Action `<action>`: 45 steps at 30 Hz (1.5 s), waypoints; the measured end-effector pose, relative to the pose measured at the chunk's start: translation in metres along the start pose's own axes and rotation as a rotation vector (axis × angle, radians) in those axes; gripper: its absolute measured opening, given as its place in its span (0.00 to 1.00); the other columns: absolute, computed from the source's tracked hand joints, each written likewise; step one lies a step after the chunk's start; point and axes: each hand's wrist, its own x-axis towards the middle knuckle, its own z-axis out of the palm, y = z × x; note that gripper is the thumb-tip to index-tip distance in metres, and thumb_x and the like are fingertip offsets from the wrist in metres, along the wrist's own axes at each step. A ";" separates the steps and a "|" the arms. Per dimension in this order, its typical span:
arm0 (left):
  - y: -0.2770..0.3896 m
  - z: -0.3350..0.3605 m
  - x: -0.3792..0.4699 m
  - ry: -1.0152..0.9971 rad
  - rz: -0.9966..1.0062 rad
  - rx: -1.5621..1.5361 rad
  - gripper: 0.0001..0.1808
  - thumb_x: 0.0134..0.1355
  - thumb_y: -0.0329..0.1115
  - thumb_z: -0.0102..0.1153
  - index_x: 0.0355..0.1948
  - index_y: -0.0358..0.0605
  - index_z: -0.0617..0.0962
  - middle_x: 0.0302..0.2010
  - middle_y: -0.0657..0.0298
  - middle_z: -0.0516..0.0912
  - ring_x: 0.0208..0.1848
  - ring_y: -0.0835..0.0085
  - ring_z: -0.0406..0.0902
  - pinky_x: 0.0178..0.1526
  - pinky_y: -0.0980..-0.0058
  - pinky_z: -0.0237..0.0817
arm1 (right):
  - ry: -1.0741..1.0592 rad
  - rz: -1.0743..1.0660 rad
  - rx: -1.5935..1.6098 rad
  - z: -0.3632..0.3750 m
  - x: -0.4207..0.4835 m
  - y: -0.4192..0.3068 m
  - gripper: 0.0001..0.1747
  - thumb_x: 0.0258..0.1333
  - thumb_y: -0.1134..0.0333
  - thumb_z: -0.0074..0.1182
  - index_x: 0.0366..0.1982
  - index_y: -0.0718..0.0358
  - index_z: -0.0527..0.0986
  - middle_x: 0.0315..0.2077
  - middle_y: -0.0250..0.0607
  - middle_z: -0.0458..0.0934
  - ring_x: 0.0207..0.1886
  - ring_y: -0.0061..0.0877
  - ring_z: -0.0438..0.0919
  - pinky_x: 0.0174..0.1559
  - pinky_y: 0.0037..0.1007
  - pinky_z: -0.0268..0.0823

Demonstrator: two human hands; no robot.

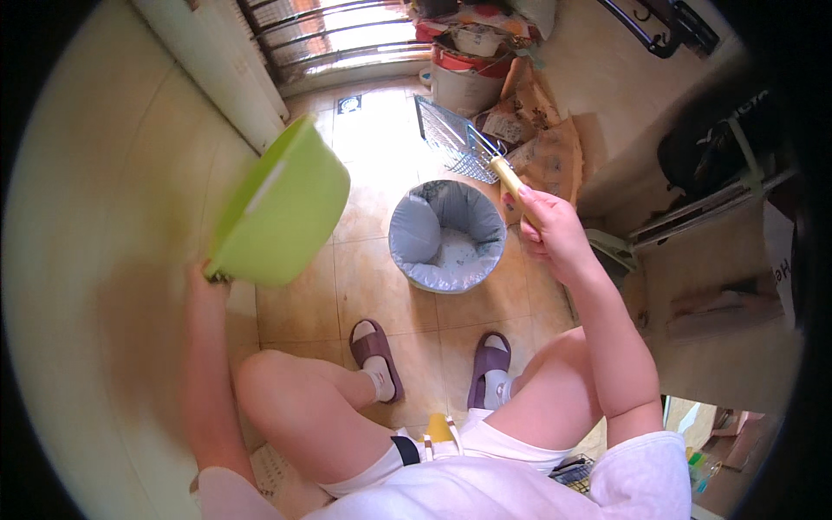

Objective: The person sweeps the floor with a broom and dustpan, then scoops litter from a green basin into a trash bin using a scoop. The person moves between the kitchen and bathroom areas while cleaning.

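My left hand grips the rim of a light green plastic basin, which is raised and tilted on its side by the left wall. The fingers are mostly hidden there, and the basin is slightly blurred. My right hand is closed around the wooden handle of a wire mesh scoop. The scoop points up and left, above the floor and beyond a round bin. A grey plastic bag lines the bin, with pale bits at its bottom.
Brown paper sacks lean by the right wall, near a white bucket with a red rim. A floor drain lies ahead, before a barred window. My feet in purple slippers flank the tiles before the bin. A rack stands right.
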 end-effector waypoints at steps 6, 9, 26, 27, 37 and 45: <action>-0.044 -0.008 -0.012 0.266 -0.172 -0.397 0.16 0.59 0.40 0.54 0.40 0.38 0.74 0.40 0.57 0.75 0.42 0.63 0.72 0.52 0.54 0.65 | 0.082 -0.028 0.050 -0.012 -0.003 -0.013 0.19 0.64 0.53 0.42 0.41 0.61 0.74 0.12 0.21 0.56 0.12 0.09 0.50 0.14 0.16 0.42; -0.041 -0.016 -0.005 0.149 -0.200 -0.453 0.15 0.59 0.40 0.56 0.40 0.38 0.74 0.34 0.60 0.77 0.38 0.65 0.74 0.49 0.57 0.68 | 0.062 -0.030 0.063 -0.015 -0.007 -0.014 0.19 0.65 0.54 0.41 0.41 0.61 0.73 0.12 0.21 0.57 0.12 0.09 0.51 0.14 0.16 0.43; 0.007 0.056 -0.009 -0.169 -0.182 -0.231 0.15 0.58 0.41 0.56 0.42 0.42 0.77 0.42 0.59 0.81 0.43 0.62 0.78 0.45 0.61 0.73 | -0.003 -0.202 -0.474 -0.049 -0.045 -0.030 0.17 0.53 0.58 0.57 0.32 0.66 0.80 0.16 0.20 0.65 0.21 0.08 0.58 0.22 0.17 0.48; 0.007 0.065 -0.015 -0.251 -0.188 -0.209 0.16 0.58 0.41 0.56 0.43 0.42 0.77 0.43 0.58 0.81 0.44 0.62 0.78 0.46 0.61 0.73 | -0.048 -0.172 -0.453 -0.053 -0.050 -0.032 0.17 0.53 0.58 0.57 0.32 0.67 0.79 0.16 0.20 0.65 0.21 0.08 0.58 0.22 0.17 0.48; -0.019 0.139 -0.042 -0.277 -0.197 -0.116 0.14 0.59 0.41 0.55 0.40 0.42 0.77 0.39 0.60 0.81 0.44 0.64 0.78 0.50 0.61 0.71 | 0.005 -0.284 -0.530 -0.084 -0.088 -0.027 0.18 0.52 0.59 0.58 0.35 0.69 0.80 0.17 0.22 0.68 0.22 0.09 0.60 0.24 0.17 0.53; -0.055 0.175 -0.051 -0.546 -0.242 -0.014 0.09 0.58 0.38 0.57 0.24 0.47 0.74 0.17 0.68 0.71 0.21 0.76 0.67 0.36 0.71 0.71 | 0.101 -0.254 -0.588 -0.101 -0.099 -0.015 0.21 0.47 0.56 0.57 0.34 0.69 0.80 0.14 0.32 0.69 0.19 0.15 0.63 0.23 0.23 0.57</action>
